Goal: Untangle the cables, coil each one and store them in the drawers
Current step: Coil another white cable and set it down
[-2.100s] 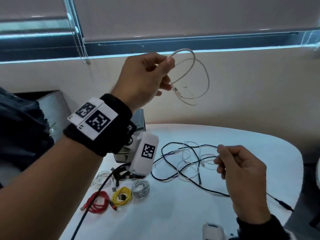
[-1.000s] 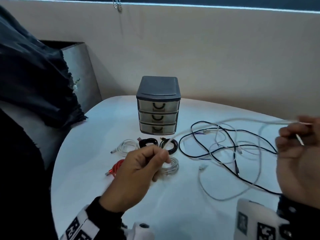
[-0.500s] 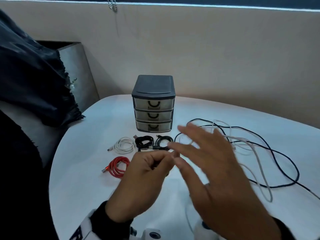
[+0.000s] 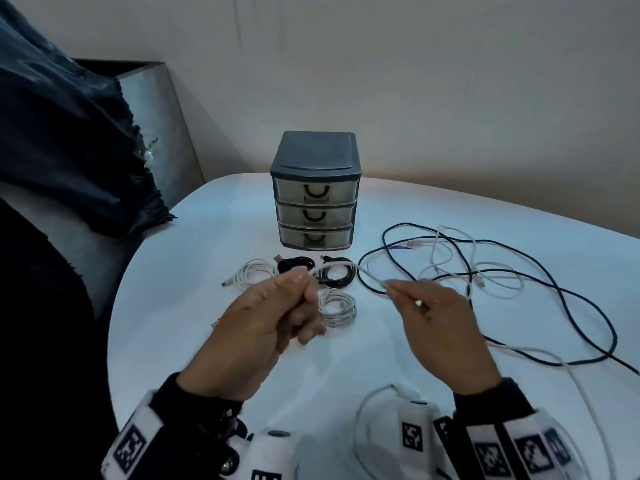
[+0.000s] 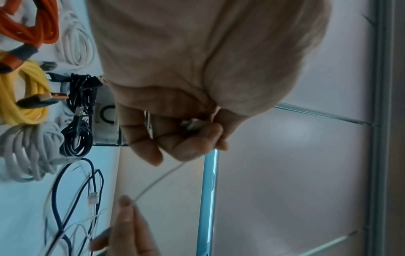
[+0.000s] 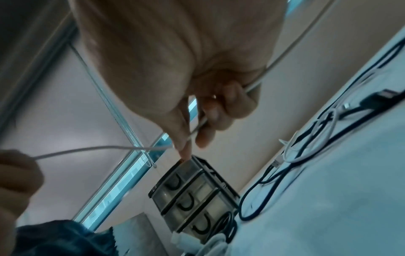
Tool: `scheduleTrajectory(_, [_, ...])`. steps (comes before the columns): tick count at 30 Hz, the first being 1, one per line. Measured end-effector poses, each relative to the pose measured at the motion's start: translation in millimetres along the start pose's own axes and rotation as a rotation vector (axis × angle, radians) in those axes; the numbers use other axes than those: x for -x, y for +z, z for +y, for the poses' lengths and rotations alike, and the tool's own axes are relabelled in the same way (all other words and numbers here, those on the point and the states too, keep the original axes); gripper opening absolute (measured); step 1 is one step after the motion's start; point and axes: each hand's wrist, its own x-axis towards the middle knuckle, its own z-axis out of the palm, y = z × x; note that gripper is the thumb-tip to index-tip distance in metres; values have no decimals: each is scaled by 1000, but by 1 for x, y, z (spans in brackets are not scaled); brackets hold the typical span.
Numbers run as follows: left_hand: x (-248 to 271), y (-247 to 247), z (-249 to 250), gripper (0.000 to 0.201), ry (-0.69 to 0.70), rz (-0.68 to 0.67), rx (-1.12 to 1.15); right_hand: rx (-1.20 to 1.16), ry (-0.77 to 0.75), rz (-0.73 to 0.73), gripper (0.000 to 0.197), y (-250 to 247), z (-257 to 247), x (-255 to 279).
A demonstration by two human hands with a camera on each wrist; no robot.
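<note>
My left hand (image 4: 266, 327) pinches one end of the white cable (image 4: 349, 266), lifted in front of the drawer unit (image 4: 315, 188). My right hand (image 4: 446, 327) pinches the same cable further along, in front of the unit and to its right, beside the tangled cables (image 4: 485, 271) on the table (image 4: 207, 237).

From our head cam we look down at the surface (image 4: 214, 341); both wrist cams sit close under our hands, all catching the drawer unit (image 4: 315, 192).

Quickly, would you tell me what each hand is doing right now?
Left hand: pinching the white cable.
Right hand: pinching the same cable further along.
</note>
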Motion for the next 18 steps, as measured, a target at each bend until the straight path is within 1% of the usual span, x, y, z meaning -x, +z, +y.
scheduleTrajectory(2, [1, 1, 5, 25, 26, 33, 179, 125, -87, -154, 19, 4, -7, 7])
scheduleTrajectory(4, [0, 0, 8, 25, 71, 72, 292, 242, -185, -294, 25, 6, -25, 18])
scheduleTrajectory(6, [-4, -4, 5, 24, 131, 121, 301, 265, -263, -408, 30, 7, -46, 31])
scheduleTrajectory(8, [-8, -6, 1, 25, 167, 166, 249, 230, -318, -484, 34, 4, -67, 40])
scheduleTrajectory(10, [-8, -5, -3, 30, 158, 186, 206, 203, -385, -494, 37, -1, -80, 44])
scheduleTrajectory(12, [-6, -2, -3, 33, 115, 194, 202, 224, -405, -498, 40, -7, -87, 45])
scheduleTrajectory(13, [-6, -2, -3, 33, 91, 202, 218, 262, -431, -468, 38, -9, -88, 46])
scheduleTrajectory(15, [-5, -1, -1, 33, 47, 228, 269, 377, -497, -373, 27, -8, -88, 48])
scheduleTrajectory(17, [-5, 0, 1, 33, -5, 234, 358, 451, -520, -345, 19, -1, -84, 50])
scheduleTrajectory(18, [-5, 0, 3, 34, -26, 221, 410, 463, -524, -345, 20, 2, -83, 50])
